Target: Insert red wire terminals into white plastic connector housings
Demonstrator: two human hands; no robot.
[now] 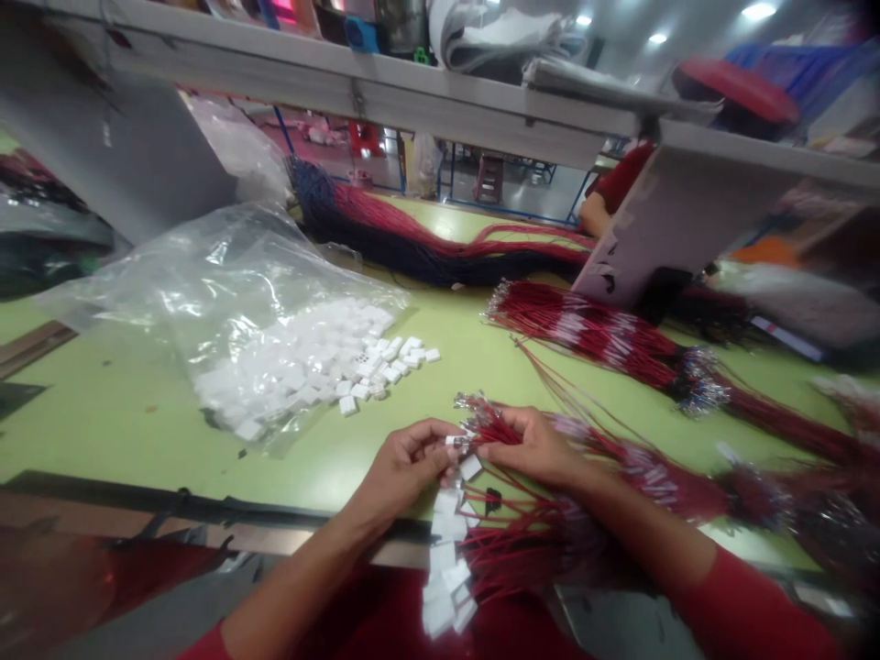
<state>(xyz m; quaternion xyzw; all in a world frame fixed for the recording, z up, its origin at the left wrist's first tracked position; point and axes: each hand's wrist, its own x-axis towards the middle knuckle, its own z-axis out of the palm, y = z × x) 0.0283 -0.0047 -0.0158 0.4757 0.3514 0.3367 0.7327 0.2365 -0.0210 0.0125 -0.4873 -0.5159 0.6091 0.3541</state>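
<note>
My left hand pinches a small white plastic connector housing at the tip of a red wire. Close beside it, my right hand is closed around red wires whose ends carry small metal terminals. The two hands meet near the table's front edge. Below them hangs a row of white housings fitted on red wires. Left of my hands, loose white housings spill out of a clear plastic bag.
Bundles of red wires with metal ends lie on the green table to the right. Long blue and red wires stretch across the back. A shelf spans overhead on slanted panels. Beyond it shows another person's arm.
</note>
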